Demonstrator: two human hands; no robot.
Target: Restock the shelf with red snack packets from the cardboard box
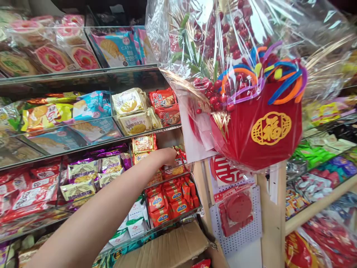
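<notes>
My left arm reaches up from the lower left. At its end, my left hand (167, 156) is among red snack packets (174, 169) in a compartment at the right end of a shelf. The hand looks small and bent at the wrist, and its fingers are hidden, so any hold on a packet cannot be made out. Just below it lie orange-red packets (178, 199) in a clear bin. Left of the forearm are purple and cream packets (83, 175). My right hand is out of view.
A plastic-wrapped decoration with a red pot (264, 130) juts out at the upper right. An open cardboard box (167, 247) stands below the shelf. A wooden post (267, 216) separates further snack shelves on the right. Glass-fronted shelves (80, 72) hold biscuits at the upper left.
</notes>
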